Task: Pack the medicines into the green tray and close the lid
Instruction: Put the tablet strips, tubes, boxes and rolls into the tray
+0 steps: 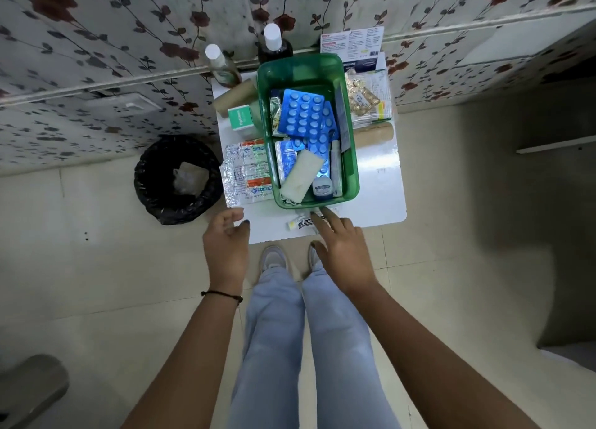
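Observation:
A green tray [353, 183] stands open on a small white table [383, 183]. Inside lie blue blister strips [301, 114], a white gauze pack [301, 177] and a small blue jar [322, 188]. Silver strips [245, 174] lie left of the tray, gold capsule strips [362, 98] right of it. A small white tube [300, 224] lies at the table's near edge. My right hand [342, 251] is open, its fingertips touching the tube just below the tray. My left hand [225, 245] is open and empty near the table's front left corner.
Two white-capped bottles [222, 64] [274, 43], a green box [241, 116] and a brown roll [233, 95] sit at the back left. A brown tube [374, 137] lies right of the tray. A black-lined bin [177, 178] stands left of the table.

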